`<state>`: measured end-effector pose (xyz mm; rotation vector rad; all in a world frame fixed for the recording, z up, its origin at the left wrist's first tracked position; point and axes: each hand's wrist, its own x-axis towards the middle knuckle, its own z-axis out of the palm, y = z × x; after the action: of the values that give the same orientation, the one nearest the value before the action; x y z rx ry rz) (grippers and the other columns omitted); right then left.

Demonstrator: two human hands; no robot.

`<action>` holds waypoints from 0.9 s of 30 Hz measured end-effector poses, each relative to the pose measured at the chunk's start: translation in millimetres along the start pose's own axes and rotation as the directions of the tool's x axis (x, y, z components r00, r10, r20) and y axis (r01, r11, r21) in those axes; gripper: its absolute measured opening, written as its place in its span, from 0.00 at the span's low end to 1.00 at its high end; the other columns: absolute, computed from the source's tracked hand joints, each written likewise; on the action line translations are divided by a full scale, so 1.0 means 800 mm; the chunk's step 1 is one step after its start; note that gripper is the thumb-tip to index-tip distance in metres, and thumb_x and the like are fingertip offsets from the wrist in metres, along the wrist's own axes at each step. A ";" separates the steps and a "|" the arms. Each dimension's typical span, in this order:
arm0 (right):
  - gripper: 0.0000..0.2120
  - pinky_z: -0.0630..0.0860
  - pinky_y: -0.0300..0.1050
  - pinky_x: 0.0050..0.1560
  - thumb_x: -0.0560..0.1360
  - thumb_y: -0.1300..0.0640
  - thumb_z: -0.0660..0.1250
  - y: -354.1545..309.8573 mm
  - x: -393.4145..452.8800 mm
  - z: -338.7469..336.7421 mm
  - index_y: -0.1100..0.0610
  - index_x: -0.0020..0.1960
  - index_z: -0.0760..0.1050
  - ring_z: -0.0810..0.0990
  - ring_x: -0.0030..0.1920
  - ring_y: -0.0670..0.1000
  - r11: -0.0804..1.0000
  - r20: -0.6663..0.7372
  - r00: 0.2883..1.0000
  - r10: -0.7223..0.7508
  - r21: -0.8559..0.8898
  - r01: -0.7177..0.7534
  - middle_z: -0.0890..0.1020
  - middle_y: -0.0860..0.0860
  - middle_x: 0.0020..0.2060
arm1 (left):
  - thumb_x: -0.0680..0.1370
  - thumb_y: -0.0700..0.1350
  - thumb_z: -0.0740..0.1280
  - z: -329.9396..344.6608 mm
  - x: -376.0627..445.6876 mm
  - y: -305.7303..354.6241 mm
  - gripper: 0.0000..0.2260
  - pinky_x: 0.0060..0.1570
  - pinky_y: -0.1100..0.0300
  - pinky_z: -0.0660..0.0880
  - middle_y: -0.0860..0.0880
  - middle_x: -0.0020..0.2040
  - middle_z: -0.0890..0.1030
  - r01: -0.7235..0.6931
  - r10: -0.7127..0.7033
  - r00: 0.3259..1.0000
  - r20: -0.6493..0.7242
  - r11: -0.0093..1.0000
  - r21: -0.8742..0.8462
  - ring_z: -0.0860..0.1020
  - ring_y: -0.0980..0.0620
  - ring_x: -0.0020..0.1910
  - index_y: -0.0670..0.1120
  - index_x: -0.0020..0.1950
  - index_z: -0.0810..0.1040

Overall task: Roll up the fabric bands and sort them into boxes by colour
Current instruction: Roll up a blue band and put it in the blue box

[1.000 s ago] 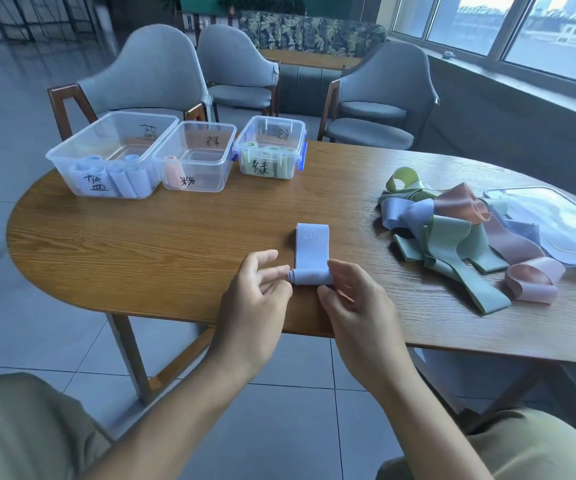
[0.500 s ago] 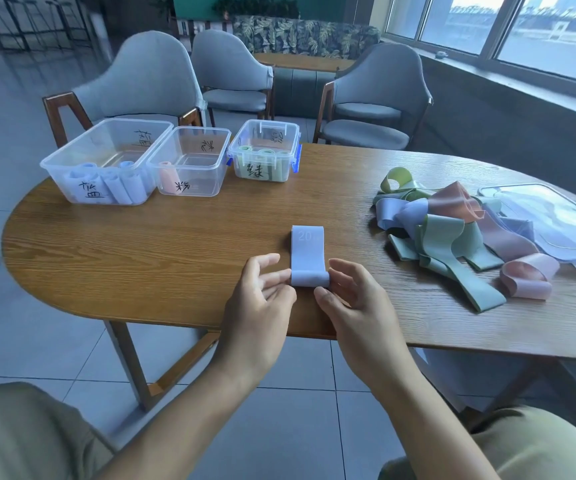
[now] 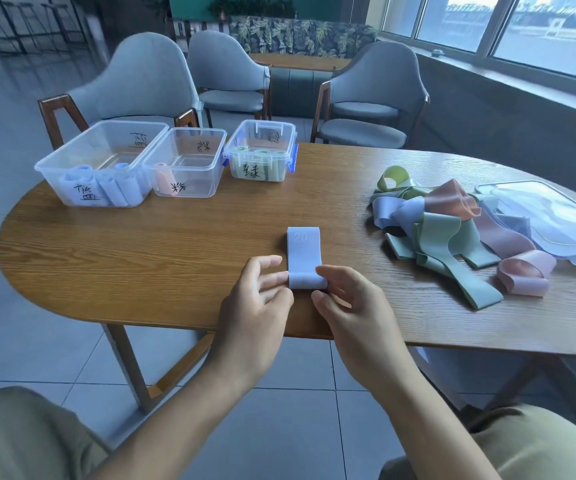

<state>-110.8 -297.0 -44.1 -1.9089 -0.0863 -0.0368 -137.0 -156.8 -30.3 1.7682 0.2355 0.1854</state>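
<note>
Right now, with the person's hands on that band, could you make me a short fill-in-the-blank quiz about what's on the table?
1. The band that both hands are rolling is ____ in colour.
2. The number of clear boxes standing in a row at the far left of the table is ____.
3. The middle box holds one ____ roll.
4. The pile of loose bands lies to the person's ____.

Missing words: blue; three; pink; right

Both hands [image 3: 258, 308] [image 3: 350, 306] forward; fingertips pinching
</note>
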 end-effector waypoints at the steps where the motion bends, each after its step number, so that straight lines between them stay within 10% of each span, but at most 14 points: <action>1: 0.15 0.76 0.37 0.56 0.78 0.59 0.68 0.000 0.000 -0.001 0.48 0.63 0.79 0.80 0.54 0.36 1.000 0.003 1.000 -0.003 -0.010 0.003 0.83 0.40 0.51 | 0.80 0.40 0.64 -0.001 -0.001 -0.001 0.15 0.49 0.72 0.72 0.58 0.56 0.82 -0.018 0.018 1.000 0.009 1.000 0.018 0.79 0.66 0.54 0.57 0.62 0.74; 7: 0.12 0.68 0.21 0.50 0.79 0.59 0.68 0.004 0.001 -0.002 0.53 0.63 0.80 0.75 0.49 0.25 0.986 0.020 0.998 -0.067 -0.153 0.069 0.80 0.41 0.60 | 0.80 0.39 0.64 -0.008 0.001 -0.003 0.14 0.52 0.77 0.71 0.57 0.57 0.81 -0.128 0.120 0.991 0.063 0.982 0.136 0.78 0.69 0.54 0.54 0.61 0.76; 15: 0.12 0.76 0.39 0.58 0.80 0.61 0.67 0.006 0.004 0.000 0.54 0.62 0.79 0.81 0.52 0.40 0.942 0.013 0.981 -0.195 -0.277 0.191 0.74 0.44 0.61 | 0.80 0.43 0.64 -0.016 0.018 -0.012 0.11 0.56 0.67 0.68 0.59 0.57 0.77 -0.426 0.356 0.904 0.236 0.712 0.558 0.73 0.59 0.57 0.53 0.61 0.78; 27: 0.13 0.67 0.35 0.49 0.81 0.57 0.65 0.011 0.006 0.003 0.53 0.64 0.76 0.77 0.50 0.47 0.825 0.054 0.935 -0.349 -0.456 0.335 0.77 0.43 0.55 | 0.80 0.45 0.65 -0.025 0.059 -0.022 0.15 0.68 0.67 0.59 0.57 0.66 0.73 -0.536 0.416 0.842 0.344 0.576 0.617 0.64 0.57 0.69 0.51 0.67 0.76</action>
<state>-105.3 -297.7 -52.6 -2.3451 -0.4350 -0.3611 -97.7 -122.6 -43.8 2.5812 -0.3725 0.3780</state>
